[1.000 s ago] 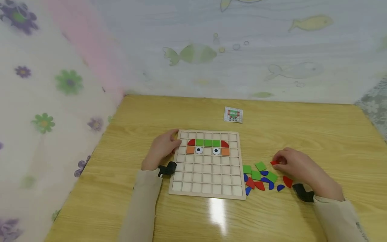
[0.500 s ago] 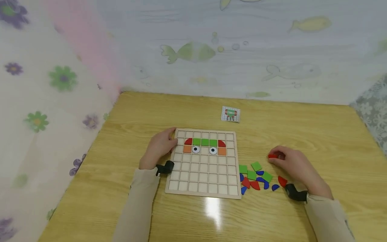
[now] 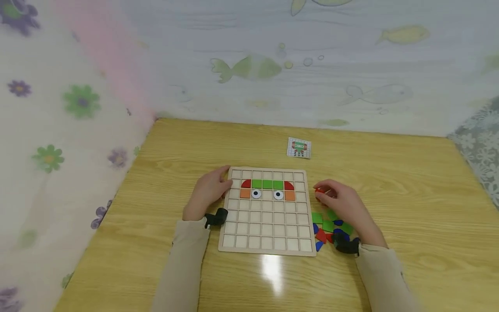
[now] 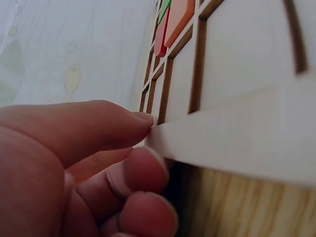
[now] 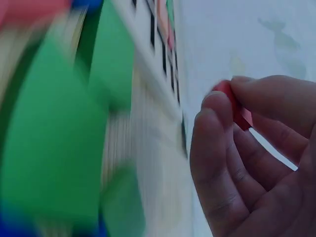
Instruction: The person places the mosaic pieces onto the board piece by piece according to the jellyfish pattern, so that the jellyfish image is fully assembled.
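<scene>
A wooden grid board [image 3: 269, 252] lies on the table, holding red, green and orange tiles and two eye discs [image 3: 256, 194] near its top. My left hand [image 3: 208, 193] grips the board's upper left edge; the left wrist view has the thumb on the rim and curled fingers against its side. Just off the board's right side, my right hand [image 3: 345, 201] pinches a small red tile [image 5: 239, 111] between thumb and fingers. Most of that tile's shape is hidden. Below this hand lies a loose pile of green tiles [image 3: 328, 225], with red and blue ones among them, partly covered by the wrist.
A small picture card [image 3: 299, 148] showing a coloured figure on a grid lies beyond the board. Painted walls border the wooden table [image 3: 187, 147] at the back and left.
My right hand has carried the red tile leftward from beyond the pile to close beside the board. The left hand keeps its place on the board's edge.
</scene>
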Demonstrator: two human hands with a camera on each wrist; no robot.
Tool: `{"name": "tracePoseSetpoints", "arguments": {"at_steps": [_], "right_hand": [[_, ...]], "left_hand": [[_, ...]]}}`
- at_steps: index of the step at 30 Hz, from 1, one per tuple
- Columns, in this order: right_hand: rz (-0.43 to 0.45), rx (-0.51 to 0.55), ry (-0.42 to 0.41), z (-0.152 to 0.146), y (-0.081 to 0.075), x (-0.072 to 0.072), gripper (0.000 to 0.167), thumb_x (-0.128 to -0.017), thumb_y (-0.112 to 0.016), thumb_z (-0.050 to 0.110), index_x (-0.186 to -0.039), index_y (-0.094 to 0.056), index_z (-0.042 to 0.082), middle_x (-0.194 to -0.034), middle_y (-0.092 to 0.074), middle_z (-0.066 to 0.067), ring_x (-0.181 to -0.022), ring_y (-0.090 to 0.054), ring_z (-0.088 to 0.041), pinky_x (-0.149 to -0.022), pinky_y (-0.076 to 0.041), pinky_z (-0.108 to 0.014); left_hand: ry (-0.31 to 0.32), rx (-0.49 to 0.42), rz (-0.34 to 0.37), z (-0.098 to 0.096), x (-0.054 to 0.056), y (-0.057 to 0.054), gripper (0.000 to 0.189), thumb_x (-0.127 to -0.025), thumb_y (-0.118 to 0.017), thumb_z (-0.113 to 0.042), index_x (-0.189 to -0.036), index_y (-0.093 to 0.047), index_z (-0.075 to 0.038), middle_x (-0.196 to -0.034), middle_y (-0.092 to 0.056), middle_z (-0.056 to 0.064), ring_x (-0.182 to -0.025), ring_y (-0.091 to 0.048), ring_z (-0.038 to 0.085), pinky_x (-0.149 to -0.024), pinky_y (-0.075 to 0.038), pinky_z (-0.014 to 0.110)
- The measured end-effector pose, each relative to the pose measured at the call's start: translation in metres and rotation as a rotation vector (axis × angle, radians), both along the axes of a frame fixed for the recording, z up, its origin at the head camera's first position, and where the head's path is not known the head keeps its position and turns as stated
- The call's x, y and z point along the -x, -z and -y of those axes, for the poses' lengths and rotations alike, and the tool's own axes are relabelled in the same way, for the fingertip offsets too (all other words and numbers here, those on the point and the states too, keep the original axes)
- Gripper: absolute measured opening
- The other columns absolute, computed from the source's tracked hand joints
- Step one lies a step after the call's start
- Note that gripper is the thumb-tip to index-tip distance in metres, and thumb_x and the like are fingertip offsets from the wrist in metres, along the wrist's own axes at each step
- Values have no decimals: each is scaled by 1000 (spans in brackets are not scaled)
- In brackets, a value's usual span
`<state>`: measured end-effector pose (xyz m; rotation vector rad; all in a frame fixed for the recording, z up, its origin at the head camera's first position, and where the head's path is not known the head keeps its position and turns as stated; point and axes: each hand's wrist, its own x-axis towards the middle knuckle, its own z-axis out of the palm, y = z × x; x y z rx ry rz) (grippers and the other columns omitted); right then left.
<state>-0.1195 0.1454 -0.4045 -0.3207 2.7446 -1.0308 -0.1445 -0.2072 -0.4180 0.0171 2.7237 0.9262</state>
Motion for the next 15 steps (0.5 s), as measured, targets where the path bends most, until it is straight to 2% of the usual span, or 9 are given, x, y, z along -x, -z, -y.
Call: {"name": "tracePoseSetpoints", "arguments": {"at_steps": [7,15], "right_hand": [[74,141,15,24,0,-1,23,-84,-60,36,-98,-61,19,-89,-62,5,-80,-55,-16,-67,-45,-33],[91,227,26,47,0,6,21,-80,-65,37,-92,-63,20,-87,-62,4,-78,-55,-16,-71,-44,-33]], "left_hand": [[-20,11,-18,-2,1,4,54,-88,-49,-31,-139,-32,-21,-54,-55,-1,-43,-46,17,-46,-36,30],[-28,6,-16,-3,0,6,55,-88,-50,-32,-139,-32,-22,-58,-55,-1,-45,-47,17,-46,-37,29]]}}
